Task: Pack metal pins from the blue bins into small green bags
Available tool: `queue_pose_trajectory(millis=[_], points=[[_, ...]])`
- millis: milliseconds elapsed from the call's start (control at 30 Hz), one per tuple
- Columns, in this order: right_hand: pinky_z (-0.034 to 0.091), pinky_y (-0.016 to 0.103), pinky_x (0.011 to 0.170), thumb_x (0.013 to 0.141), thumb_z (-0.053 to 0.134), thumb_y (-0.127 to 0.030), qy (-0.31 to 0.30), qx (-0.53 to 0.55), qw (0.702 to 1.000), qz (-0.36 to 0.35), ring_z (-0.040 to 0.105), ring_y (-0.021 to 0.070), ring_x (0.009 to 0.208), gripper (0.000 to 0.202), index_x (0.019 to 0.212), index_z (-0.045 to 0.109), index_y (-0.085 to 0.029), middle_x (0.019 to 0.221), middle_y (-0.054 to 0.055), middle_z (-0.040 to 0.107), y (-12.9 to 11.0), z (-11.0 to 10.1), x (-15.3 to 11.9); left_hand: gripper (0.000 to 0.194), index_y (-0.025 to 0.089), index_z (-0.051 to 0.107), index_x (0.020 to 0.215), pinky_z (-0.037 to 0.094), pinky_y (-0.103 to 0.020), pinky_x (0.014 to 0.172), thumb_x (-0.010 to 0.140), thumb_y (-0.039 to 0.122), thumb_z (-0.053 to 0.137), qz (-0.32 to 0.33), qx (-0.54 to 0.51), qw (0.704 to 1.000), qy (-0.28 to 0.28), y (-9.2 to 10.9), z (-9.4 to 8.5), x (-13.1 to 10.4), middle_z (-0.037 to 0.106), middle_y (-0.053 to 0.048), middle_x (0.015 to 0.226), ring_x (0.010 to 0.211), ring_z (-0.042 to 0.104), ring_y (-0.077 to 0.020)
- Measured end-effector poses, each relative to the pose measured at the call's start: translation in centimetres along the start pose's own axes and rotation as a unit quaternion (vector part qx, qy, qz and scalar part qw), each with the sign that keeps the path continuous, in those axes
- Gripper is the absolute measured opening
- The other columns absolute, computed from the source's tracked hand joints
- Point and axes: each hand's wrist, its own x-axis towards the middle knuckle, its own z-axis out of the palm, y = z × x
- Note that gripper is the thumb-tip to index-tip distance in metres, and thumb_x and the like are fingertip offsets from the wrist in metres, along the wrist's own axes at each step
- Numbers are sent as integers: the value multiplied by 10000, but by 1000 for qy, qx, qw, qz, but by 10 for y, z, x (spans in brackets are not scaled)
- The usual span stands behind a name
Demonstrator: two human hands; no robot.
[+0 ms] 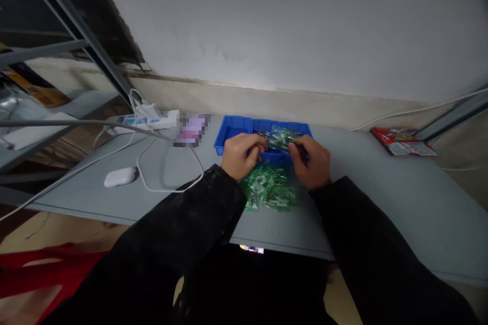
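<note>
My left hand (241, 155) is over the front of a blue divided tray (233, 123), fingers curled together; whatever they hold, if anything, is hidden. Just beyond its fingertips, dark slim metal parts (261, 135) lie in the middle compartment. Thumb and fingers of my right hand (313, 163) pinch the edge of a clear green plastic bag (282, 136) with small slim pieces inside, over the tray's right side. A pile of similar green bags (269, 183) lies on the table between my wrists, in front of the tray.
Left of the tray are a phone (193, 129), a white power strip (168, 119) with plugs and looping white cables, and a white earbud case (120, 177). A red snack packet (404, 142) rests at the right rear of the grey table (366, 172). A wall stands behind.
</note>
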Motion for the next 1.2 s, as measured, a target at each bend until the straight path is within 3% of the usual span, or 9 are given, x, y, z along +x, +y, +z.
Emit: queue_pose_trajectory(millis=[1200], points=[[352,280,560,972,539,-251,0,-7,1000,-5,429,116,547,202,777,506,-210,642,-41,446,-1,-1,1,286,186,660,824,536,-271,690,766,-2,452,7,1,1000,-4,-1,0,1,687,41,666,603,664,-114]])
